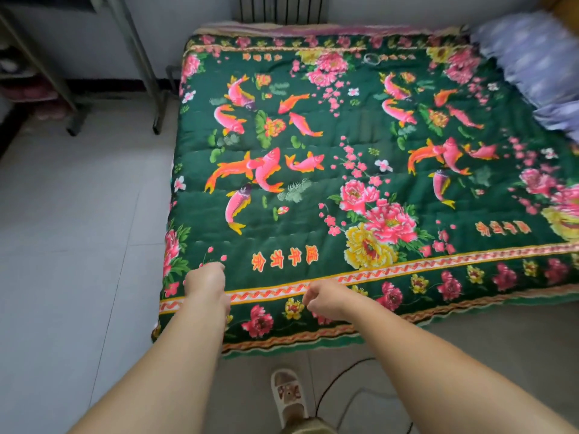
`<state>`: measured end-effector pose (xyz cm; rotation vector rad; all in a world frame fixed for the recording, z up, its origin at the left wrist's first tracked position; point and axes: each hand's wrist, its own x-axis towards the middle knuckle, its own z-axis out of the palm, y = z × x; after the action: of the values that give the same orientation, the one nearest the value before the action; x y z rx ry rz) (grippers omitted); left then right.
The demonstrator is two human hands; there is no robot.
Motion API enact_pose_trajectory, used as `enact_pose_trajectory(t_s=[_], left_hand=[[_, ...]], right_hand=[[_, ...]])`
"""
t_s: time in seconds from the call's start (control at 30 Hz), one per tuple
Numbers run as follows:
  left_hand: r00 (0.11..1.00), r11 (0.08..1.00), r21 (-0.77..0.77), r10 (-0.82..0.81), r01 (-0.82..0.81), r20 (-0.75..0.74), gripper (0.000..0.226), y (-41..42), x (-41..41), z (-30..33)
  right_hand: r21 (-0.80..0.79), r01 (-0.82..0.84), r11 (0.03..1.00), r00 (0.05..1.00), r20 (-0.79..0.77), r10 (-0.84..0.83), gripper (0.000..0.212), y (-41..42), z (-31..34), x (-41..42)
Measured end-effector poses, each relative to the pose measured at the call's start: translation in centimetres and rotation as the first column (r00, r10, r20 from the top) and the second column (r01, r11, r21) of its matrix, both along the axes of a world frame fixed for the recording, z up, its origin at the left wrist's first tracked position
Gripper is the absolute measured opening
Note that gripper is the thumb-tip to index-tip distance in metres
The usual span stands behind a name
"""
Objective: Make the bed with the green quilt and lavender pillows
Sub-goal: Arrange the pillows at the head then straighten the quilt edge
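One green quilt [344,170] spread flat over bed. Left hand [205,281] and right hand [326,300] on its near border, fingers curled; grasp undeterminable. Two lavender pillows [532,57] far right of the hands.

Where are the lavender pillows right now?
In the head view, the lavender pillows lie at the far right end of the bed, on the green quilt, away from both hands.
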<state>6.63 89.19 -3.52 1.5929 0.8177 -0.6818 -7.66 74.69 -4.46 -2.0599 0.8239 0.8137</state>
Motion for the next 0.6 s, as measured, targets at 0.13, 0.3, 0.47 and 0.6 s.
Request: enact_pose_trajectory(t_s=[0.13, 0.3, 0.47, 0.6], left_hand=[[0.997, 0.999, -0.001, -0.049, 0.05, 0.064, 0.035, -2.5, 2.7, 2.4], [0.988, 0.997, -0.002, -0.073, 0.074, 0.136, 0.031, -3.5, 6.2, 5.3], [0.974, 0.994, -0.033, -0.097, 0.106, 0.207, 0.009, -3.7, 10.7, 6.3], [0.968, 0.981, -0.09, -0.151, 0.171, 0.201, 0.008, -3.1, 15.0, 6.5]], right_hand=[[-0.054, 0.047, 0.997, 0.997, 0.059, -0.043, 0.031, -3.6, 2.4, 2.5], [-0.051, 0.083, 0.995, 0.99, 0.119, -0.076, 0.032, -5.0, 4.7, 6.5], [-0.067, 0.026, 0.997, 0.995, 0.102, -0.019, 0.036, -3.3, 4.9, 11.5], [-0.076, 0.038, 0.996, 0.997, 0.071, -0.033, 0.039, -1.6, 4.2, 16.0]])
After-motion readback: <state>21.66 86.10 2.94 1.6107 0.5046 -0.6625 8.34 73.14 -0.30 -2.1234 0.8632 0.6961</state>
